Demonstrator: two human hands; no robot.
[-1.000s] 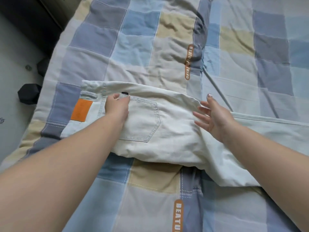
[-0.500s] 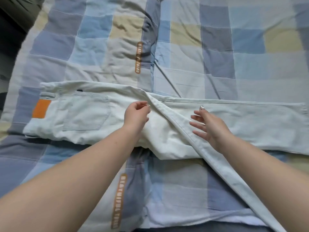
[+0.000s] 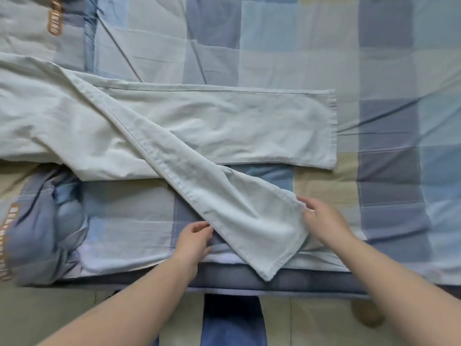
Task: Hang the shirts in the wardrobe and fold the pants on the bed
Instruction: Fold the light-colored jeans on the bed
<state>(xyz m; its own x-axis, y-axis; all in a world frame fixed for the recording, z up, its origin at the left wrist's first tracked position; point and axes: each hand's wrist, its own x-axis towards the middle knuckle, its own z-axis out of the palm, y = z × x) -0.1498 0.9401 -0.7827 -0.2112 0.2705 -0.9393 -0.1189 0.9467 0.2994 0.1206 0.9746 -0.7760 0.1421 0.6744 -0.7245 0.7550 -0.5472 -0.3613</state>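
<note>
Holding the loose leg near its hem, I keep both hands low in the frame. My left hand [image 3: 193, 239] pinches the seam edge with curled fingers; my right hand [image 3: 324, 221] grips the opposite edge of the same leg. The pale pants [image 3: 174, 126] lie across the middle of the checked bed cover [image 3: 274, 33], one leg straight, this one crossing diagonally toward the bed's lower edge. I judge this grip serves to lift it onto the straight leg.
</note>
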